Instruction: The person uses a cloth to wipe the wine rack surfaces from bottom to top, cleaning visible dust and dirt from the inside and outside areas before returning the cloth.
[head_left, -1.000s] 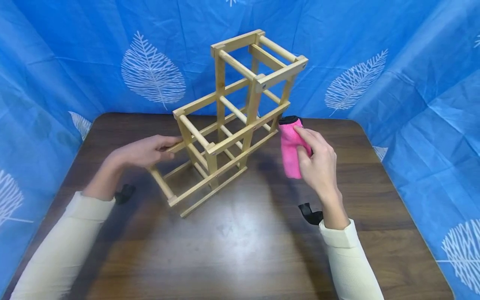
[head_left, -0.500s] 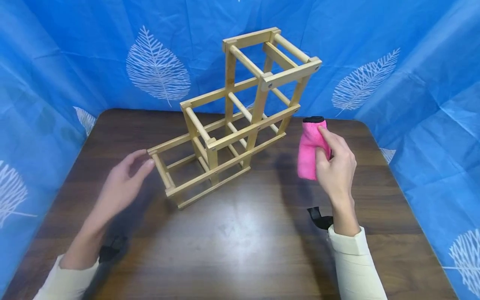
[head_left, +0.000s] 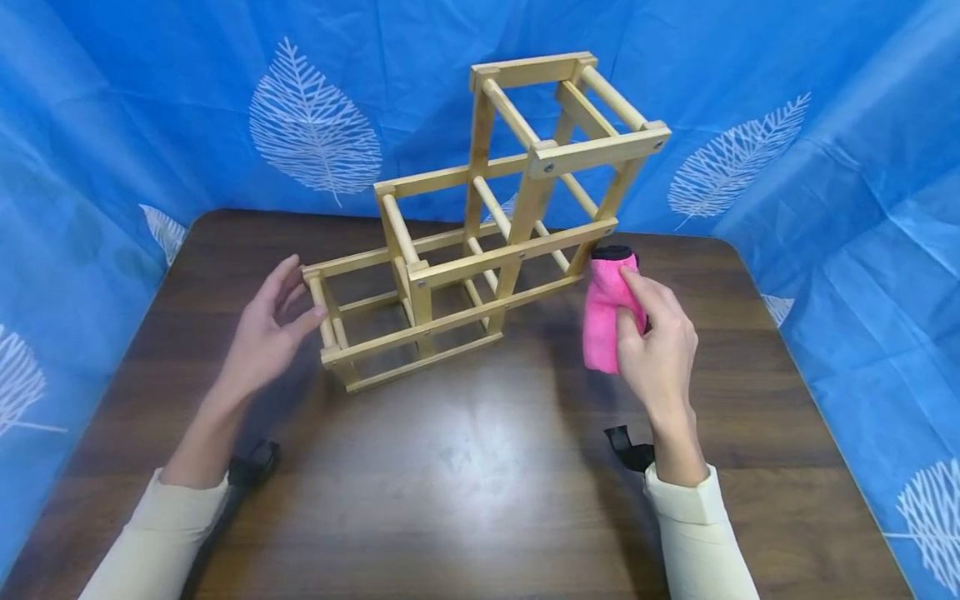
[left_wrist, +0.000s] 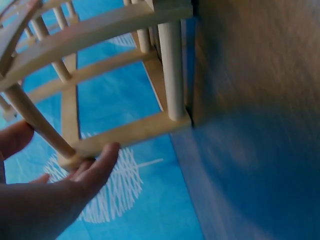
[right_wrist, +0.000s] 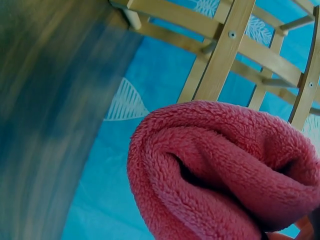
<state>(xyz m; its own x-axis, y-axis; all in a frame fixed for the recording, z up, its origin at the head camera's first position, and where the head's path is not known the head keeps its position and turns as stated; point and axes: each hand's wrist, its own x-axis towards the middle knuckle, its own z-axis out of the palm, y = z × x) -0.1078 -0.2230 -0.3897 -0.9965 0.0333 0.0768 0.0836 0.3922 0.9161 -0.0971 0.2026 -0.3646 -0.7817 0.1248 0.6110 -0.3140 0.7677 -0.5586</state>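
A light wooden stepped rack (head_left: 465,258) of slats and round dowels stands on the table in the head view. My left hand (head_left: 262,333) is at its low left end, fingers and thumb spread around the end corner. In the left wrist view the left hand's fingers (left_wrist: 102,165) lie against the rack's bar (left_wrist: 132,134), and the thumb is by a dowel. My right hand (head_left: 660,342) pinches a folded pink fleece cloth (head_left: 602,325) with a black top edge, beside the rack's right end. In the right wrist view the cloth (right_wrist: 220,165) hides most of that hand.
The brown wooden table (head_left: 465,500) has rounded back corners. A blue curtain (head_left: 187,108) with white leaf prints hangs behind it and on both sides. Black straps (head_left: 628,450) hang at both wrists.
The rack has turned, its low left end shifting back and its tall part shifting right. My left hand let go, drew back, then came to the end corner. The cloth moved right, then back left.
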